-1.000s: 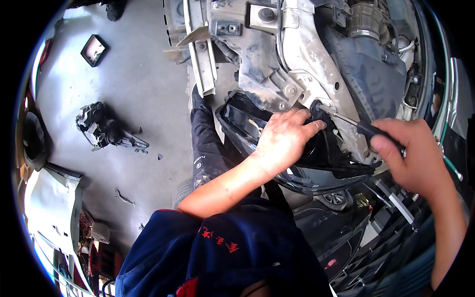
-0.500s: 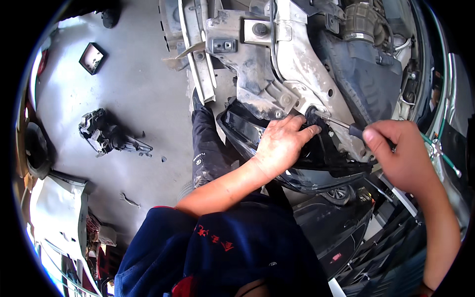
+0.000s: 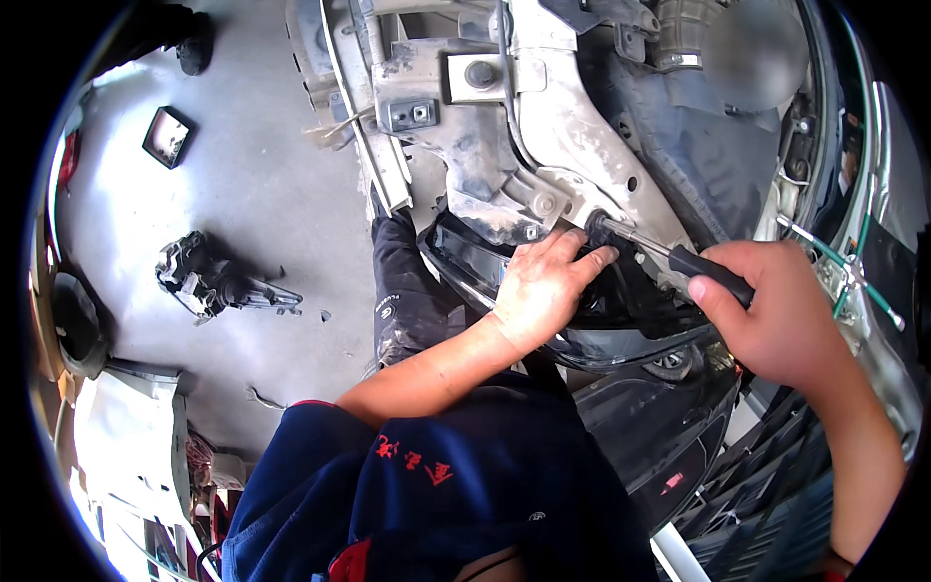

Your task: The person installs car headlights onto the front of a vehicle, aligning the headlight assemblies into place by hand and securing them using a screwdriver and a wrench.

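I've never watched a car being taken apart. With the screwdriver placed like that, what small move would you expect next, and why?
Probably a twist of the screwdriver. The right hand grips its black handle, its tip sits against the pale metal frame, and the left hand rests flat on the dark headlight, seemingly steadying it.

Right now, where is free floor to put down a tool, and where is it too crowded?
Bare grey floor lies between the small black square frame and the loose black part, and on toward the car body. It is crowded where the left hand presses the black housing and the right hand holds the screwdriver.
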Demonstrator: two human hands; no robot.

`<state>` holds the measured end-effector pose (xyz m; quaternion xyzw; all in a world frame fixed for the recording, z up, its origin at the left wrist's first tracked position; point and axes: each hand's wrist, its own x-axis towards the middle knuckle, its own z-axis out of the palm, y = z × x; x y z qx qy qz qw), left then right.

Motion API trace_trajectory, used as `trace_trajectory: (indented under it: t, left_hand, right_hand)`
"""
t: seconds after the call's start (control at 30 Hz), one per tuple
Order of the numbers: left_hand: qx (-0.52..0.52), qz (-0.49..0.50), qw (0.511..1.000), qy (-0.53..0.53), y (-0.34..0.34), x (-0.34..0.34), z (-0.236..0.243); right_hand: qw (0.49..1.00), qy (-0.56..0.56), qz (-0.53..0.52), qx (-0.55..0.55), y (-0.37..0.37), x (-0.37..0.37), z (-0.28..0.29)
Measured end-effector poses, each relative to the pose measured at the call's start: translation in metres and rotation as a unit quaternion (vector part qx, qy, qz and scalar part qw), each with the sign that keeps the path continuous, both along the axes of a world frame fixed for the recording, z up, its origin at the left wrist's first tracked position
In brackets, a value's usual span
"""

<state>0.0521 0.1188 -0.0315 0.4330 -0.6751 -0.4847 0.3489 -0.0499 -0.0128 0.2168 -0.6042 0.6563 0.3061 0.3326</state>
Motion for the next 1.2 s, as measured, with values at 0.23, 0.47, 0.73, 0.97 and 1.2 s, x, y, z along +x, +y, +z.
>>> trace_trajectory:
  t: [0.23, 0.47, 0.73, 0.97, 1.2]
  left_hand:
    - [0.001, -0.011, 1.0, 0.01, -0.002, -0.002, 0.001]
    - [-0.005, -0.016, 1.0, 0.009, -0.005, 0.0, 0.0]
    - [0.002, -0.063, 0.998, 0.001, -0.012, 0.004, -0.001]
    - [0.004, -0.084, 0.996, -0.007, -0.013, 0.005, 0.003]
    - [-0.014, -0.091, 0.995, -0.048, -0.013, 0.007, 0.007]
  right_hand:
    - [0.946, 0.01, 0.321, -0.043, 0.004, -0.004, 0.004]
    - [0.977, 0.003, 0.215, -0.013, 0.005, -0.014, 0.001]
    - [1.0, 0.002, -0.026, 0.002, -0.004, 0.002, 0.002]
    - [0.987, 0.063, -0.129, 0.069, -0.011, 0.009, 0.008]
    - [0.998, 0.009, 0.015, -0.064, 0.015, -0.026, 0.031]
